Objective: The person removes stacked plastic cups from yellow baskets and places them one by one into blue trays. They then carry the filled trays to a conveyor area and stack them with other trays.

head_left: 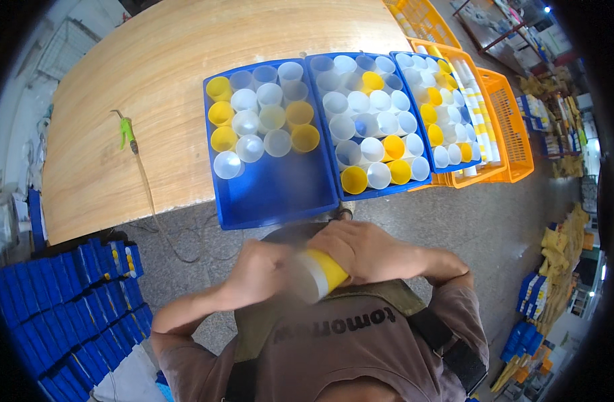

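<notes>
Close to my chest, my right hand [362,249] is wrapped round a yellow tube [332,269] with a whitish end band. The tube lies tilted, its pale end toward the lower left. My left hand [259,269] is curled closed beside that pale end, blurred at the fingers; whatever it holds is hidden. Just beyond my hands, a blue tray [277,197] on the table edge bears rows of upright translucent white and yellow tubes [250,148], with its near part bare. Two more blue trays to the right, a middle one [324,144] and a far one [448,168], are filled with similar tubes.
A green air gun [127,131] with a hose lies on the wooden table [166,74]. Orange crates [511,127] stand right of the trays, one with white and yellow tubes. Stacked blue trays [59,288] fill the lower left. More stacked goods line the right.
</notes>
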`<state>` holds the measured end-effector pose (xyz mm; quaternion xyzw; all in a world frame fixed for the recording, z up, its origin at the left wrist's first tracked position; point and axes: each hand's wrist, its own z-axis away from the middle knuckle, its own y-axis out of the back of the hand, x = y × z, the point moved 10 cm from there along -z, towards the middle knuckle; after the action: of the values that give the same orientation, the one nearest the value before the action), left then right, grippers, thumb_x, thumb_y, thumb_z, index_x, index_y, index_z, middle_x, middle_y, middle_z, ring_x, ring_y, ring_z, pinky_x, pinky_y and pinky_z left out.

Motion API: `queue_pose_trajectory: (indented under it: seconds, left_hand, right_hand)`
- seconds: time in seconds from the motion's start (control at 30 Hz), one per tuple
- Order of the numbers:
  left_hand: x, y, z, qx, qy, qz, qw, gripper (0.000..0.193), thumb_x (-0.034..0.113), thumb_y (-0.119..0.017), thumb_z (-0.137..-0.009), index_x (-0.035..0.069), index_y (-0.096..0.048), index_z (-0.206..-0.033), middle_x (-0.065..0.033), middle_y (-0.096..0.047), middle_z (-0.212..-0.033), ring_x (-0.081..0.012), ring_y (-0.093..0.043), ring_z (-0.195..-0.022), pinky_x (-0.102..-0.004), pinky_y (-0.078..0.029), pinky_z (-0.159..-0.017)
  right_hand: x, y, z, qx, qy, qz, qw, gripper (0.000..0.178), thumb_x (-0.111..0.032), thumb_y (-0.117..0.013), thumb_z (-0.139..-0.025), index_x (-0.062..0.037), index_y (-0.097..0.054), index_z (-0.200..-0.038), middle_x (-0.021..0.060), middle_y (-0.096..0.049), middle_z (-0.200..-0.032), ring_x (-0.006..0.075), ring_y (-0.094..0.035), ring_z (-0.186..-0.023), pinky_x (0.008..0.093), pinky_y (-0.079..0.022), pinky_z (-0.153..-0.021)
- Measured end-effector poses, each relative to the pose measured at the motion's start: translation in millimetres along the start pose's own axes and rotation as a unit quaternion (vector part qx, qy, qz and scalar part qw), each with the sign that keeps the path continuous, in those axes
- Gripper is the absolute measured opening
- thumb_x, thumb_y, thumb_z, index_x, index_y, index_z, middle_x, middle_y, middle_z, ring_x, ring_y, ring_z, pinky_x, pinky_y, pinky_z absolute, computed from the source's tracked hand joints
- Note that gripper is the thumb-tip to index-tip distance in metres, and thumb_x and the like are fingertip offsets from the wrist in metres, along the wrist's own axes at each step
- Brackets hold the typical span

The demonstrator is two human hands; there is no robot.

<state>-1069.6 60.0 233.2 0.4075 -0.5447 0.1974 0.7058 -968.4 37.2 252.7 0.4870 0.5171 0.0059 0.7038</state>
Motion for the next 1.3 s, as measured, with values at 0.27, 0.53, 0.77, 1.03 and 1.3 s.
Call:
queue_pose_trajectory:
  seconds: [0.27,0.53,0.77,1.03,1.3]
  left_hand:
    - [-3.8,74.1,23.7,0.381,-0.102,-0.2,0.897,0.015,-0.009,-0.061,-0.055,0.001,-0.05,-0.058,-0.0112,-0.047,-0.054,-0.0287,-0.049,-0.049,-0.0376,-0.038,-0.045]
    - [-129.2,66.0,98.4,0.521,0.157,-0.17,0.822,0.017,0.009,-0.074,-0.074,0.003,-0.063,-0.086,-0.0116,-0.064,-0.075,-0.0284,-0.062,-0.066,-0.0369,-0.048,-0.058]
    - [-219.3,5.3,265.4,0.606,0.39,-0.009,0.693,0.018,0.015,-0.073,-0.083,0.002,-0.064,-0.092,-0.0132,-0.067,-0.074,-0.0284,-0.065,-0.066,-0.0379,-0.051,-0.062]
    - [-241.4,-79.6,314.0,0.628,0.471,0.056,0.617,0.012,0.013,-0.069,-0.086,0.002,-0.066,-0.09,-0.016,-0.068,-0.077,-0.0302,-0.069,-0.072,-0.0358,-0.052,-0.064]
    - [-219.1,-19.4,263.0,0.622,0.405,-0.04,0.668,0.029,0.018,-0.072,-0.084,0.001,-0.062,-0.105,-0.017,-0.068,-0.081,-0.0332,-0.067,-0.072,-0.0385,-0.054,-0.067]
  right_hand:
    - [64.6,43.2,-15.2,0.284,-0.056,-0.095,0.952,0.092,-0.039,-0.071,-0.086,0.0,-0.02,-0.151,0.0173,-0.04,-0.145,0.0338,-0.041,-0.133,0.0433,-0.035,-0.109]
    - [95.4,-97.6,-236.5,0.042,-0.184,-0.262,0.947,0.054,-0.038,-0.065,-0.091,0.0006,-0.049,-0.126,0.0144,-0.063,-0.101,0.0232,-0.063,-0.088,0.0364,-0.05,-0.078]
    - [20.6,-183.7,-382.9,0.234,0.096,0.079,0.964,0.062,-0.038,-0.07,-0.084,0.0016,-0.049,-0.127,0.0212,-0.058,-0.112,0.0366,-0.056,-0.101,0.0483,-0.043,-0.088]
    - [41.2,-226.2,-416.7,0.239,0.145,0.169,0.945,0.057,-0.038,-0.072,-0.079,0.0015,-0.054,-0.115,0.0212,-0.061,-0.098,0.0369,-0.054,-0.094,0.0482,-0.043,-0.081]
    - [37.5,-248.4,-395.1,0.094,0.056,0.065,0.992,0.049,-0.035,-0.068,-0.084,0.0023,-0.057,-0.114,0.0252,-0.061,-0.105,0.0376,-0.063,-0.09,0.0449,-0.051,-0.08]
